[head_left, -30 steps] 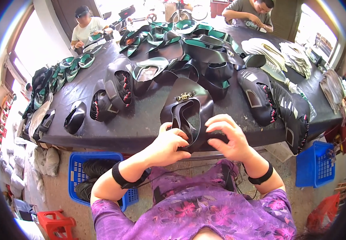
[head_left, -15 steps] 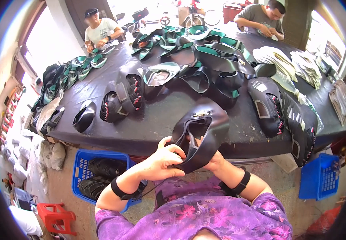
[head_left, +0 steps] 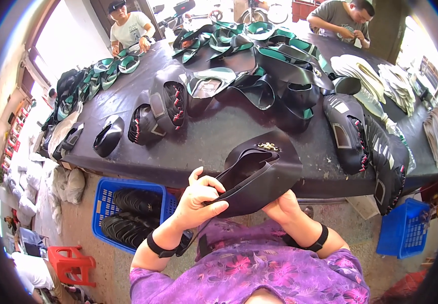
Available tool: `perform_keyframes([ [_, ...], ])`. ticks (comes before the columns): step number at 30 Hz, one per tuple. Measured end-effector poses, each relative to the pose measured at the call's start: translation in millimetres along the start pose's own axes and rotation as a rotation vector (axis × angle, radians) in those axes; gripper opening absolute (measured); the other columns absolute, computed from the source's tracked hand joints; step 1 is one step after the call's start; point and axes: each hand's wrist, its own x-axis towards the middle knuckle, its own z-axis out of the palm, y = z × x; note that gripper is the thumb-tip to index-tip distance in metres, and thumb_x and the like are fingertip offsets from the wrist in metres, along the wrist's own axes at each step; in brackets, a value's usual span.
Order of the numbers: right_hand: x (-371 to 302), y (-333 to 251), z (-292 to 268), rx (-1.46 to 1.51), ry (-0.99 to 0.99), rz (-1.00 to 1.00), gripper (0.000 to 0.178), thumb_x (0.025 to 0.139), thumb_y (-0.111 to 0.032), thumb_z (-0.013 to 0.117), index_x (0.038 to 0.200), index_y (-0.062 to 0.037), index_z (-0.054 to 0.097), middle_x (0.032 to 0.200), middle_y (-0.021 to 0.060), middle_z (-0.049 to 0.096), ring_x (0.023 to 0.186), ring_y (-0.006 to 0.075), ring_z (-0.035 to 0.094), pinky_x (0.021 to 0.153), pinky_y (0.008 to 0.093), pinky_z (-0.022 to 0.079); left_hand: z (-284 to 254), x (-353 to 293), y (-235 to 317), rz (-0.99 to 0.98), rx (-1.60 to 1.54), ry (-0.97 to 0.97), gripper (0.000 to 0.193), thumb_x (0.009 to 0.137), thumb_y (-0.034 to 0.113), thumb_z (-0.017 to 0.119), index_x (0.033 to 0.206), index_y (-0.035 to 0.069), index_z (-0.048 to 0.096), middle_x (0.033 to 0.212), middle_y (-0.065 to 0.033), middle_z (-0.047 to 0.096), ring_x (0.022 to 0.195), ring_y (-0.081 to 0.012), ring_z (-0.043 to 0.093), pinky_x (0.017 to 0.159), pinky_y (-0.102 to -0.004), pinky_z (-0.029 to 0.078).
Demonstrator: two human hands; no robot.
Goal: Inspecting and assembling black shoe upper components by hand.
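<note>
Between my hands is a black shoe upper (head_left: 274,177) with a gold metal ornament on its top and a folded opening facing up. My left hand (head_left: 202,197) pinches its narrow left end between thumb and fingers. My right hand (head_left: 283,206) grips the lower right edge, with some of its fingers hidden beneath the upper. The upper is held just over the table's near edge. Beyond it on the dark table (head_left: 204,147) lie a single rolled black upper (head_left: 108,136) and bundled stacks of black uppers (head_left: 170,104), nearest to my left hand.
More black stacks (head_left: 347,134) lie at the right. Green-lined uppers (head_left: 219,40) and pale fabric pieces (head_left: 359,76) cover the far side. Two people work across the table. A blue basket (head_left: 167,207) with black pieces, another blue basket (head_left: 405,228) and a red stool (head_left: 72,264) stand on the floor.
The upper has turned and tipped in my hands, its opening now narrower and its ornament further right. My right hand's fingers have left the opening. The view has shifted slightly.
</note>
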Motion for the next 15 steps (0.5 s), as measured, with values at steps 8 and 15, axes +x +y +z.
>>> perform_keyframes([
  [8, -16.4, -4.0, -5.1, 0.174, 0.083, 0.015, 0.025, 0.089, -0.02, 0.042, 0.102, -0.004, 0.055, 0.107, 0.0064, 0.058, 0.098, 0.021, 0.055, 0.088, 0.036, 0.043, 12.1, -5.6, -3.9, -0.026, -0.017, 0.169, 0.022, 0.068, 0.012, 0.068, 0.055, 0.008, 0.05, 0.065, 0.0015, 0.053, 0.077, -0.0113, 0.054, 0.1, -0.0426, 0.014],
  [15, -31.7, -18.8, 22.7, 0.177, -0.243, 0.081, 0.045, 0.082, -0.036, 0.05, 0.117, -0.0068, 0.049, 0.122, 0.0074, 0.049, 0.115, 0.0199, 0.041, 0.097, 0.0343, 0.033, 12.6, -11.8, -10.4, -0.044, -0.136, 0.242, 0.02, 0.07, 0.009, 0.063, 0.058, 0.007, 0.048, 0.066, 0.0015, 0.052, 0.074, -0.0115, 0.052, 0.099, -0.0395, 0.016],
])
